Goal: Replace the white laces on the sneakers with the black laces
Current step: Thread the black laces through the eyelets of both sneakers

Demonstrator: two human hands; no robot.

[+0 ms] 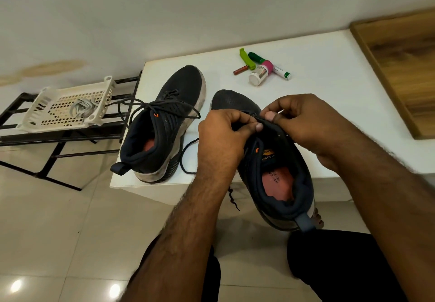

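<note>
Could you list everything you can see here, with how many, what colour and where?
Dark mesh sneakers: two, navy, on the white table; nearer one overhangs its front edge.
Black laces: threaded in both sneakers.
Pale laces: one bundle, grey-white, in the basket.
Perforated plastic basket: one, cream, on the black metal rack.
Small bottles and tubes: several, green, pink, white, table's far side.
Wooden board: one, brown, right.
Left hand, right hand: pinching the nearer sneaker's lace.

Two sneakers [164,122] on table [329,66] — basket [68,106] left
</note>
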